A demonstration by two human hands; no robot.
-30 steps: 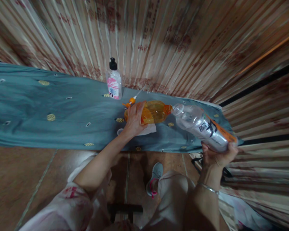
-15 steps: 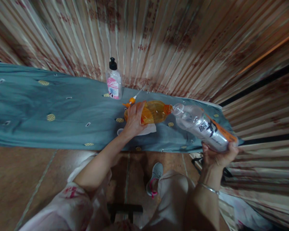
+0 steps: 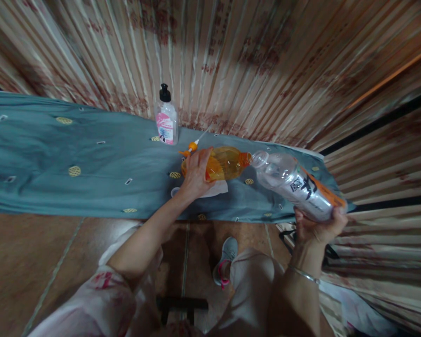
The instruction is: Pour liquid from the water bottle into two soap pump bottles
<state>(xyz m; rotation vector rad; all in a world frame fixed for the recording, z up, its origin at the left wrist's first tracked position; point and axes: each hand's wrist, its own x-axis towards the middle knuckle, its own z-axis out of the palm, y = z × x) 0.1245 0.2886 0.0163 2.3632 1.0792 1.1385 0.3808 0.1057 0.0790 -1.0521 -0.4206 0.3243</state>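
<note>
My left hand (image 3: 196,177) grips the lower part of an orange see-through bottle (image 3: 228,163), which is tipped on its side with its neck to the right. A large clear bottle (image 3: 284,175) with an orange and black label is held near its base by my right hand (image 3: 319,227). The two bottle mouths meet or nearly touch. Behind my left hand lies an orange spray head (image 3: 192,147) with a thin tube. Something white and flat (image 3: 217,189) shows under the orange bottle, and a small clear round item (image 3: 175,191) is beside my left wrist.
A clear bottle with a black cap and pink label (image 3: 166,122) stands at the back of the blue-green cloth (image 3: 101,164). A pleated curtain (image 3: 203,61) hangs behind and to the right. Black bars cross the right side.
</note>
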